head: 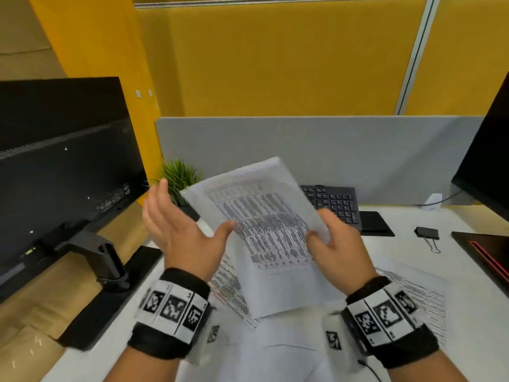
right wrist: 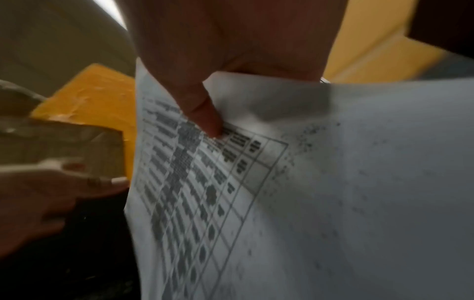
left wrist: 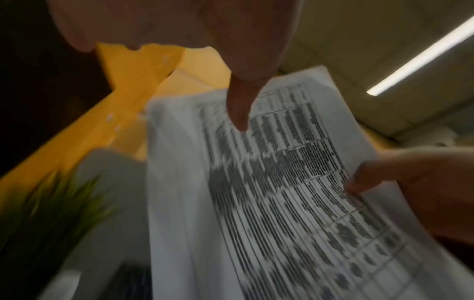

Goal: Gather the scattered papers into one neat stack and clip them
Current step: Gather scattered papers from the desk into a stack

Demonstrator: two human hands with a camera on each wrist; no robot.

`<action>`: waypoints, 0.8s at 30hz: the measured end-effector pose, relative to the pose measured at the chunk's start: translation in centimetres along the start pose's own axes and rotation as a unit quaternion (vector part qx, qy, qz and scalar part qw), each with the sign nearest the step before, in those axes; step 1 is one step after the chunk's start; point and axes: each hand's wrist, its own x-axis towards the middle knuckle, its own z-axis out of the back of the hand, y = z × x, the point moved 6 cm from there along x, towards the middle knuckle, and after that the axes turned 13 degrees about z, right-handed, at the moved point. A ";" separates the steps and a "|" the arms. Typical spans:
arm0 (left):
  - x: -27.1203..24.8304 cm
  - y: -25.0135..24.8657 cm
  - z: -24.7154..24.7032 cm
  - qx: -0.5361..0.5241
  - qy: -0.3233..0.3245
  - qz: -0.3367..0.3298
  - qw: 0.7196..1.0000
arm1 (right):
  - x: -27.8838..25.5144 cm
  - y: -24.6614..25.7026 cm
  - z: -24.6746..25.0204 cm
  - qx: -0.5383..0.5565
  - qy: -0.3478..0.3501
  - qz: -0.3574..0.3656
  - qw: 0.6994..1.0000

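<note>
My right hand [head: 327, 238] pinches a bundle of printed sheets [head: 264, 224] by its right edge and holds it raised and tilted above the desk. The thumb [right wrist: 207, 123] lies on the printed table of the sheets [right wrist: 307, 192]. My left hand [head: 176, 227] is open beside the bundle's left edge, fingers straight, its thumb [left wrist: 238, 109] at the sheets [left wrist: 282, 192]. More printed papers [head: 418, 293] lie flat on the white desk [head: 457, 326], some under the bundle [head: 228, 285]. A black binder clip [head: 427, 232] rests on the desk to the right.
A monitor [head: 60, 166] on an arm stands at the left, a small green plant [head: 179, 177] behind my left hand. A black keyboard [head: 336, 202] lies at the back by the grey divider [head: 303, 144]. A laptop [head: 487, 249] sits at the right edge.
</note>
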 end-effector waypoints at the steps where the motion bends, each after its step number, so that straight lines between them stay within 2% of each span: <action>1: 0.4 -1.2 0.5 0.016 -0.004 -0.050 0.999 | 0.6 1.1 0.2 -0.059 0.034 0.042 0.997; 3: 1.2 -2.7 0.7 -0.006 0.035 -0.124 0.992 | 1.7 3.0 0.3 -0.141 0.074 0.109 0.981; 4: 1.3 -2.8 0.9 -0.036 0.049 -0.132 0.989 | 2.0 3.8 0.6 -0.171 0.059 0.132 0.975; 6: 1.5 -1.9 1.1 -0.115 0.073 -0.081 0.987 | 1.9 4.3 2.2 -0.204 -0.041 0.134 0.969; 8: 1.4 -0.2 1.1 -0.167 0.089 -0.012 0.982 | 0.6 2.8 4.4 -0.193 -0.179 0.065 0.962; 10: 1.1 1.5 0.8 -0.221 0.112 0.035 0.968 | -0.7 -0.3 5.0 -0.048 -0.226 -0.048 0.972; 12: 0.7 2.9 0.2 -0.268 0.133 0.090 0.950 | -1.5 -2.9 3.5 0.164 -0.216 -0.124 0.954; 14: -0.1 3.8 -0.7 -0.291 0.149 0.121 0.937 | -2.0 -4.2 1.9 0.261 -0.188 -0.167 0.932; 16: -0.9 4.8 -1.6 -0.295 0.154 0.137 0.933 | -2.6 -4.7 0.9 0.265 -0.179 -0.186 0.929; 20: -2.4 7.2 -3.9 -0.286 0.171 0.221 0.917 | -4.3 -5.8 -0.6 0.237 -0.174 -0.236 0.926; 24: -2.5 6.0 -5.0 -0.256 0.179 0.217 0.925 | -4.4 -5.4 -2.1 0.194 -0.148 -0.240 0.940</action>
